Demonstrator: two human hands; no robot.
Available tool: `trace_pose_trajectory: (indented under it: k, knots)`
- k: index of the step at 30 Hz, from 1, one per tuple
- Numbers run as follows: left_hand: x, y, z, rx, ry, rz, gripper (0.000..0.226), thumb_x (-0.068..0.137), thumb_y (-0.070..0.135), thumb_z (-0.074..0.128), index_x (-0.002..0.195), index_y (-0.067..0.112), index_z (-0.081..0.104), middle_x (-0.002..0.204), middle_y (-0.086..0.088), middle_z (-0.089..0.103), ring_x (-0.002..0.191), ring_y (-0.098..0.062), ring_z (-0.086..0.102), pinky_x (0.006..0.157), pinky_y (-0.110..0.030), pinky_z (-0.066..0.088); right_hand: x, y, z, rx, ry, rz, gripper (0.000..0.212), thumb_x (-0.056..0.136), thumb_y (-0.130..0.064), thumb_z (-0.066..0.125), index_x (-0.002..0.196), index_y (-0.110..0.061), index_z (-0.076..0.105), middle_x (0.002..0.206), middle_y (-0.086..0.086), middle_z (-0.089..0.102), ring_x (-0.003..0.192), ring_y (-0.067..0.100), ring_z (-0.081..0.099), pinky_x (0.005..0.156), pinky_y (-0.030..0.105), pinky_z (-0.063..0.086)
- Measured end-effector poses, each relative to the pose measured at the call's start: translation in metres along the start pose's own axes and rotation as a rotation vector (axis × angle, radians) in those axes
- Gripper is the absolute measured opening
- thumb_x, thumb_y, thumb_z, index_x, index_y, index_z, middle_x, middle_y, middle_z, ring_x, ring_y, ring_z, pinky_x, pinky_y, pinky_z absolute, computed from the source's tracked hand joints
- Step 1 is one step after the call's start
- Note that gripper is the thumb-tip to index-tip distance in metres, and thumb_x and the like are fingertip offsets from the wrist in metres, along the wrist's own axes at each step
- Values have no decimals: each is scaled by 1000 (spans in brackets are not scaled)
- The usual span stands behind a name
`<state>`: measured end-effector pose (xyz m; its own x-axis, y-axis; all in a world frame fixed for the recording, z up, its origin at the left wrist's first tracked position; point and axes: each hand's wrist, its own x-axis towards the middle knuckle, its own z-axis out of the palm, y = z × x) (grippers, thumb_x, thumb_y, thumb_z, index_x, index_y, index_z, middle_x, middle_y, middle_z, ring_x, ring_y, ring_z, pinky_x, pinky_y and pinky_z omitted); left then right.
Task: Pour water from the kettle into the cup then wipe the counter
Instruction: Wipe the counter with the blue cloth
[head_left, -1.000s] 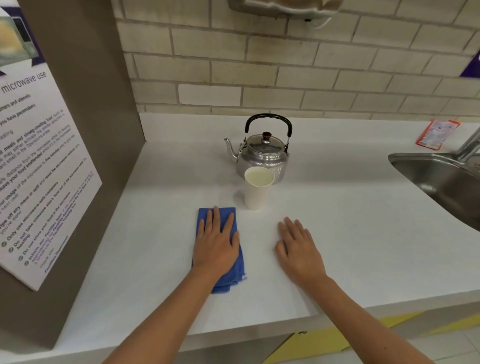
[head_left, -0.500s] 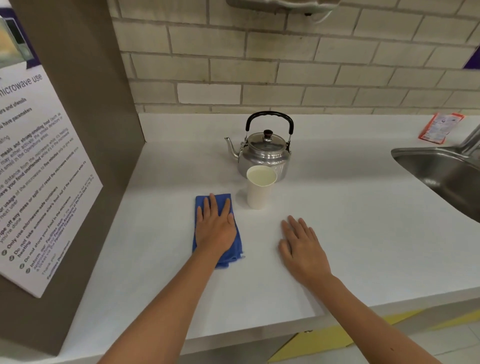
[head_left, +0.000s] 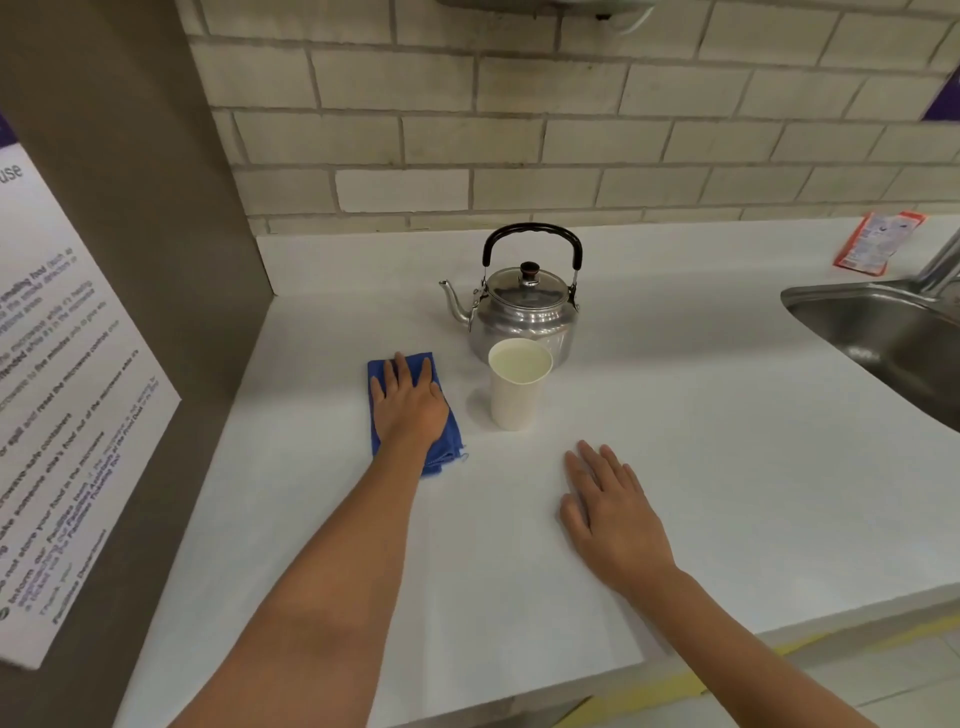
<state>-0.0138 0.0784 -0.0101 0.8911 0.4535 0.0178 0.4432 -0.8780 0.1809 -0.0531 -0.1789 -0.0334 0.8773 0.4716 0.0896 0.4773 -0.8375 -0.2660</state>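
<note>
A silver kettle (head_left: 524, 312) with a black handle stands upright on the white counter (head_left: 727, 441), spout pointing left. Just in front of it a white paper cup (head_left: 517, 397) holds water. Left of the cup lies a folded blue cloth (head_left: 447, 439). My left hand (head_left: 408, 408) presses flat on the cloth, fingers spread, covering most of it. My right hand (head_left: 615, 514) rests palm-down on the bare counter, in front of and to the right of the cup, holding nothing.
A brown side panel with a printed notice (head_left: 72, 405) walls the counter's left side. A steel sink (head_left: 893, 338) is set into the right end, with a red packet (head_left: 878, 241) behind it. A brick wall runs along the back.
My left hand has slid the blue cloth away from me along the counter, to beside the cup. My right hand has stayed flat where it was.
</note>
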Motion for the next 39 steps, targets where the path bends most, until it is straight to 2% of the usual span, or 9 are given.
trace_pose_trajectory:
  k: [6,12,17,23,29,35,39]
  knots:
    - [-19,-6,18,-7,18,101,50,98,29,15,147,22,6,157,-11,2,144,-27,4,117,-41,1,-1,0,-1,7,3,-9,55,97,-34,30,149,-19,21,159,-1,14,146,18,3,119,31,2]
    - [3,-22,8,-20,-1,63,49,98,28,15,147,20,8,157,-12,2,144,-27,4,117,-43,2,-1,1,0,-2,10,-13,55,97,-34,30,148,-19,22,159,0,15,146,19,4,118,32,2]
    - [23,-9,4,-15,-19,-10,50,99,28,15,147,19,6,157,-13,-1,144,-29,1,117,-45,2,0,1,1,-15,11,-13,55,96,-35,30,148,-18,23,158,0,16,146,19,6,117,32,1]
    - [23,-4,9,-16,-26,59,50,99,28,16,147,19,6,157,-10,0,144,-30,1,117,-45,3,1,1,1,-29,2,-12,58,94,-39,25,148,-19,23,158,0,17,146,19,6,117,31,0]
    - [25,2,8,-9,-40,1,50,99,28,15,147,20,4,157,-10,-2,144,-30,0,117,-46,3,1,1,0,-23,-11,-1,56,96,-36,29,149,-19,20,159,-1,14,146,18,4,117,31,-1]
    - [24,2,2,-50,-101,8,51,99,29,13,147,18,1,157,-10,-5,144,-31,-4,117,-47,0,4,0,-16,-28,-43,-36,54,96,-37,34,147,-19,27,157,0,22,144,19,14,117,30,13]
    - [6,9,-3,-105,-145,-28,51,99,29,13,147,17,4,157,-11,-2,144,-31,-2,116,-49,2,22,4,-44,-91,-72,-43,45,96,-37,34,135,-17,47,142,1,46,129,20,40,103,32,33]
